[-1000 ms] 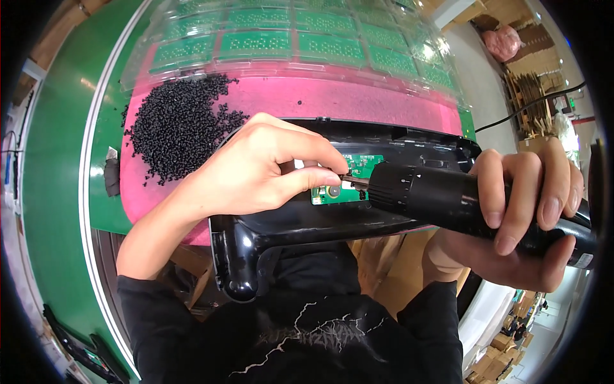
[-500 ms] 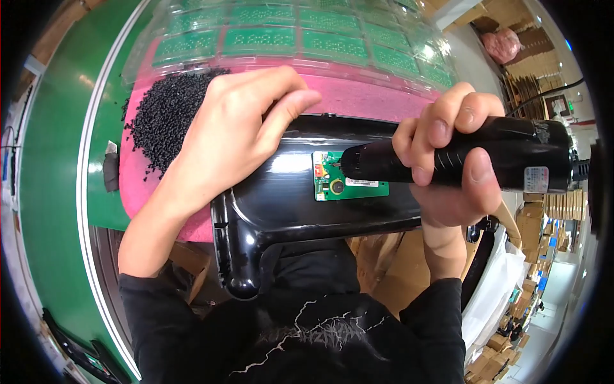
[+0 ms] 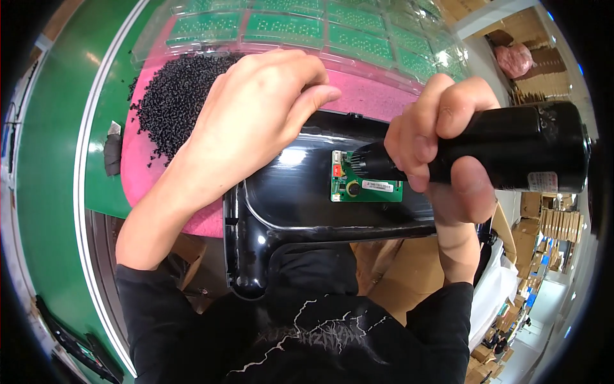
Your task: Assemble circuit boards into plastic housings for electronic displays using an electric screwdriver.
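Observation:
A black electric screwdriver (image 3: 518, 146) lies across the grip of my right hand (image 3: 448, 137), fingers wrapped over its body. Its nose points left, down at the upper left part of a green circuit board (image 3: 345, 187) with a white label and a round buzzer-like part. The board sits inside a glossy black plastic shell (image 3: 307, 211). My left hand (image 3: 262, 105) hovers over the shell's upper left, closed, its fingers curled and thumb near the index finger; whatever it may hold is hidden. Beside it lies a heap of small black screws (image 3: 173, 96).
A pink mat (image 3: 144, 185) lies under the screws and shell. Clear plastic trays of green boards (image 3: 284, 29) stand along the far side. The green table (image 3: 54, 192) has a small dark roll (image 3: 113, 153) at the mat's left. Cardboard boxes (image 3: 563, 233) are stacked at right.
The shell, board and both hands appear slightly further right in the picture. The screwdriver's nose still points at the board's upper left part, and the grip on it is unchanged.

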`<state>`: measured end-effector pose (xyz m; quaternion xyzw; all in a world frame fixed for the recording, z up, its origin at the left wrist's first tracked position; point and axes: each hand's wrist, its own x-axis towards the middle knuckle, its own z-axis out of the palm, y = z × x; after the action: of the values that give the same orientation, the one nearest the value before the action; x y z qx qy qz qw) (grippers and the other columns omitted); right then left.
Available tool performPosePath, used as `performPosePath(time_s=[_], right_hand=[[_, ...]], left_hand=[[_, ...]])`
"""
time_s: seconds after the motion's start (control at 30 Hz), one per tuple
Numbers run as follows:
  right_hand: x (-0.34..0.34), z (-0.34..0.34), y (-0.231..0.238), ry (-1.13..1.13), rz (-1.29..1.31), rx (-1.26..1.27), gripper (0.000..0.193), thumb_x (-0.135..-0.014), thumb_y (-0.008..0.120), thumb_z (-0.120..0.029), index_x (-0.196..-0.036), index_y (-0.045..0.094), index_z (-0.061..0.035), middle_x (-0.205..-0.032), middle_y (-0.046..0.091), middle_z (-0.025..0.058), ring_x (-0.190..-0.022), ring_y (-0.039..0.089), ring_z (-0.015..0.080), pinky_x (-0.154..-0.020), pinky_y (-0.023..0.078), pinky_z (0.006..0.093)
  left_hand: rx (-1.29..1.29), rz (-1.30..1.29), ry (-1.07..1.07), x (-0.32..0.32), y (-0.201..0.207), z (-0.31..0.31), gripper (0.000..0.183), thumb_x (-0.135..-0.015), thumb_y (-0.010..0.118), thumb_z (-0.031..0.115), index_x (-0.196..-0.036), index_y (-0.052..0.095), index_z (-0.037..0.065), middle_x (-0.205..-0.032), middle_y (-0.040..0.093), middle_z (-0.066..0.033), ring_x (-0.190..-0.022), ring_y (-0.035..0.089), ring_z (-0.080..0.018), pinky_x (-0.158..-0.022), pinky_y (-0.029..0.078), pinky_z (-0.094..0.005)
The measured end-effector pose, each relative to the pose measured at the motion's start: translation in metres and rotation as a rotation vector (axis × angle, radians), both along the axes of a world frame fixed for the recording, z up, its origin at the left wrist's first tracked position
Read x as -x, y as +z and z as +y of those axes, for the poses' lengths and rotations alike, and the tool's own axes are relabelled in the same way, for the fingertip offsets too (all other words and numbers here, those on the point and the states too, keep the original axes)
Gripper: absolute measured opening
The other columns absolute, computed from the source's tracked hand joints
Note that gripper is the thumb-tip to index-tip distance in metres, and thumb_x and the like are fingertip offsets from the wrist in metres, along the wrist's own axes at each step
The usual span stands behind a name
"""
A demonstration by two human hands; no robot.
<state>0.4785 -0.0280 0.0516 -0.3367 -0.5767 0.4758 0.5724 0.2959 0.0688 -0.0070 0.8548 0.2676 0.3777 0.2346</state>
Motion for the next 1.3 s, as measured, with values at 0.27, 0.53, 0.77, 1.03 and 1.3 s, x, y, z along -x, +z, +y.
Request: performPosePath(time_s=[0.27,0.53,0.77,1.03,1.3], right_hand=[[0.009,-0.004,0.013,-0.029,-0.122,0.032,0.034,-0.085,0.070,-0.030,-0.101,0.048,-0.0097,-0.083,0.050,0.0013,-0.052,0.048,0.0077,-0.052,0.038,0.0252],[0.029,0.017,-0.019,-0.090,0.104,-0.041,0.026,-0.087,0.062,-0.019,-0.110,0.052,-0.0115,-0.090,0.052,0.0033,-0.067,0.053,0.0140,-0.081,0.050,0.0358],[0.006,-0.012,0.012,-0.127,0.222,-0.194,0.021,-0.086,0.063,-0.022,-0.101,0.052,-0.0125,-0.084,0.047,-0.0015,-0.058,0.046,0.0074,-0.083,0.047,0.0363],[-0.010,-0.032,0.029,-0.146,0.338,-0.294,0.025,-0.080,0.071,-0.020,-0.097,0.053,-0.0121,-0.085,0.049,-0.0029,-0.059,0.048,0.0042,-0.077,0.034,0.0275],[-0.010,-0.043,0.026,-0.142,0.343,-0.286,0.027,-0.081,0.070,-0.020,-0.100,0.051,-0.0140,-0.086,0.049,-0.0035,-0.058,0.049,0.0033,-0.076,0.037,0.0281]], left_hand=[[0.010,-0.024,-0.061,-0.001,-0.005,0.000,0.011,-0.086,0.069,0.006,-0.091,0.065,-0.003,-0.083,0.066,-0.0142,-0.075,0.065,-0.0311,-0.068,0.051,-0.0368],[-0.008,0.016,-0.045,0.001,0.001,0.003,0.015,-0.083,0.069,0.012,-0.091,0.066,0.000,-0.086,0.065,-0.0151,-0.088,0.064,-0.0369,-0.075,0.052,-0.0455],[-0.061,0.019,-0.154,0.002,-0.001,0.002,0.018,-0.073,0.077,0.005,-0.087,0.067,0.000,-0.082,0.065,-0.0117,-0.077,0.063,-0.0293,-0.069,0.051,-0.0382],[0.003,-0.153,-0.514,-0.006,-0.002,-0.005,0.022,-0.071,0.076,-0.001,-0.090,0.065,-0.004,-0.084,0.065,-0.0131,-0.081,0.063,-0.0303,-0.068,0.052,-0.0384],[0.056,-0.120,-0.607,-0.011,-0.004,-0.011,0.021,-0.072,0.076,-0.002,-0.089,0.064,-0.003,-0.082,0.065,-0.0113,-0.079,0.063,-0.0298,-0.067,0.051,-0.0380]])
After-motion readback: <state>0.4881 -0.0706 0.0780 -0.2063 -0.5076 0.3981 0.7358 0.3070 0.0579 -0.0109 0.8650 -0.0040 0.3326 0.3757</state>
